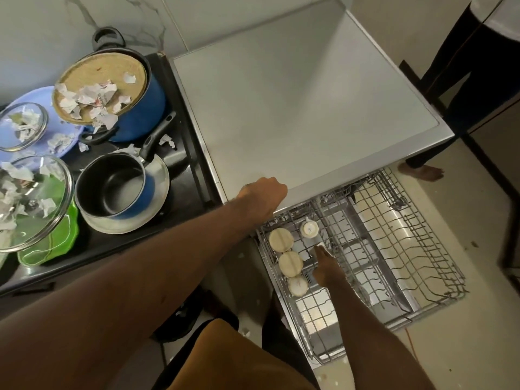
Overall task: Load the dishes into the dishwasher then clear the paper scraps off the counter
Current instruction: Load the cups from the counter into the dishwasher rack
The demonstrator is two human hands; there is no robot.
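Three pale upturned cups (290,263) stand in a row along the left side of the pulled-out dishwasher rack (394,249). Right hand (327,270) is beside them in the rack; its grip cannot be told. Left hand (263,195), fingers curled, rests on the dishwasher top's front edge. Paper scraps (90,101) lie on the worktop's pots, left.
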